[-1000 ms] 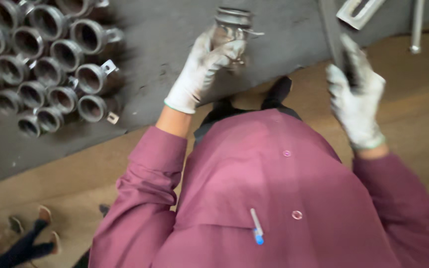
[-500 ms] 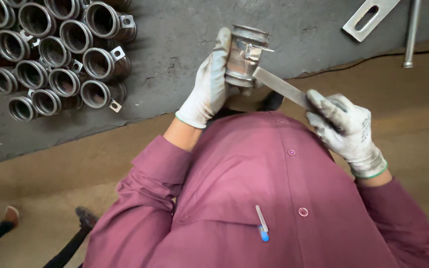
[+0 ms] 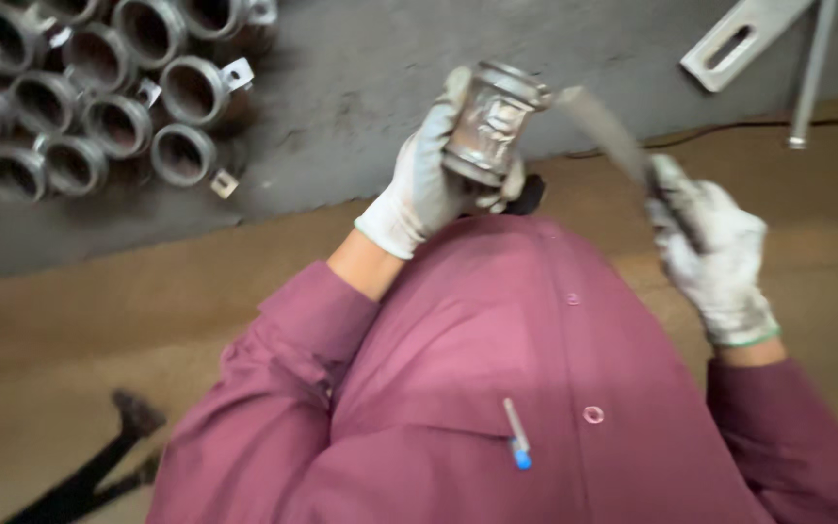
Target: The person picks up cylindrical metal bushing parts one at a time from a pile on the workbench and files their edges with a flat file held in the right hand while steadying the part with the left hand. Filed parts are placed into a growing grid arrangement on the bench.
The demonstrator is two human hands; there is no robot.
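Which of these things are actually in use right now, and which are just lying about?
In use:
left hand gripping the metal fitting
right hand holding the flat file

Lying about:
pile of metal fittings
slotted bracket
rod
pen in shirt pocket

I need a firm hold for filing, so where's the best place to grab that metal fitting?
Wrap the round body of the metal fitting from the left, as the left hand does. That likely leaves the upper rim clear for the flat file in the right hand.
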